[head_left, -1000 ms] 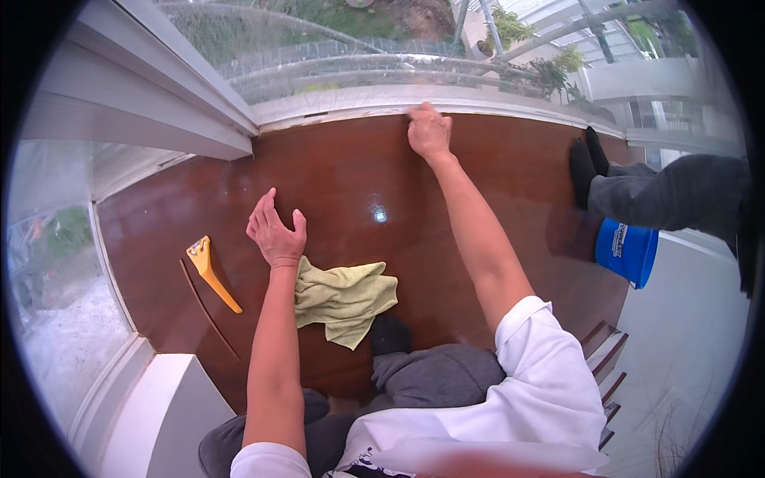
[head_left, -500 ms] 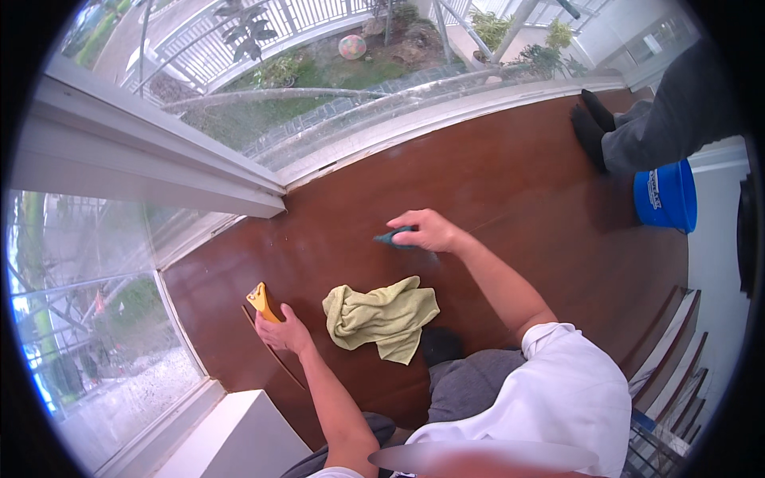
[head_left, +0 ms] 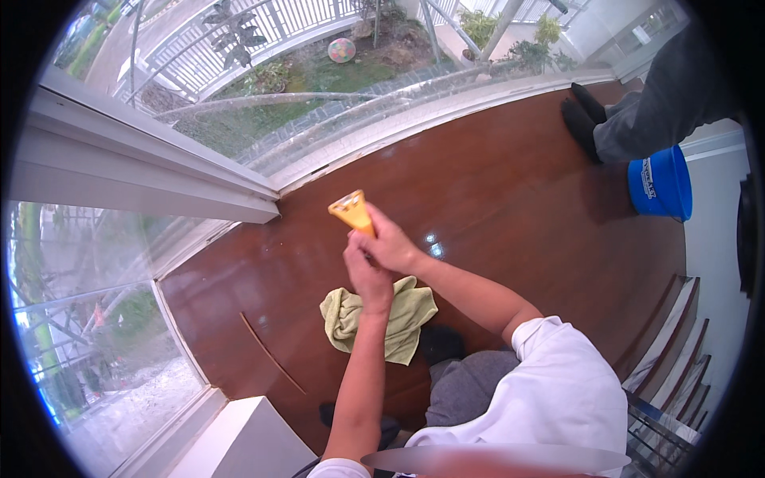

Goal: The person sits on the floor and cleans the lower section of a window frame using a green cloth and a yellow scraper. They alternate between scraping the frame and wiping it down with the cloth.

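Observation:
My two hands meet above the floor. A yellow scraper (head_left: 348, 209) with a wide flat head points up and away from them. My right hand (head_left: 390, 241) is closed on its handle, with the thumb side along the yellow plastic. My left hand (head_left: 367, 275) is closed at the handle's lower end, against the right hand, and its grip is partly hidden. The dark teal tool seen earlier is out of sight. Below my hands a crumpled yellow-green cloth (head_left: 406, 323) lies on the brown floor (head_left: 494, 231), partly covered by my left forearm.
A thin brown strip (head_left: 271, 352) lies on the floor at the left. Glass panes and a white frame post (head_left: 159, 159) border the floor. A blue bucket (head_left: 660, 183) stands at the right, beside another person's legs (head_left: 645, 119). Stairs (head_left: 665, 350) are at the lower right.
My left hand has carried the yellow scraper up and right. My right hand has come left to meet it and closed on the handle. The teal tool has dropped from view.

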Demonstrator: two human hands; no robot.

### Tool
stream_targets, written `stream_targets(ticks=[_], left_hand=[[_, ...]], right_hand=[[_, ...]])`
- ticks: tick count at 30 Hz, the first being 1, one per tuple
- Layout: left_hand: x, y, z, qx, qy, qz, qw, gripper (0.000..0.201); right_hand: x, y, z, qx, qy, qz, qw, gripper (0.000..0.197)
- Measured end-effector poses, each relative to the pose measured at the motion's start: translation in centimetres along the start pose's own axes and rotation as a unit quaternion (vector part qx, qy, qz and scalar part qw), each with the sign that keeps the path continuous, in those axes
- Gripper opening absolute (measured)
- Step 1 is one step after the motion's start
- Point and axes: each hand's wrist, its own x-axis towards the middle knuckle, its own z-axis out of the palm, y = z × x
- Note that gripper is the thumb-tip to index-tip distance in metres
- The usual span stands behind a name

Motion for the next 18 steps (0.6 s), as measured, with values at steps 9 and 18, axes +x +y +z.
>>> stream_targets(ticks=[9, 18], left_hand=[[2.1, -6.3, -1.6, 0.275, -0.001, 0.006, 0.961, 0.045], [0.9, -9.2, -1.4, 0.288, 0.018, 0.036, 0.957, 0.043]], right_hand=[[6.2, 4.8, -21.5, -0.34, 0.354, 0.078, 0.867, 0.045], [9.5, 7.4, -26.3, -0.466, 0.303, 0.196, 0.808, 0.052]])
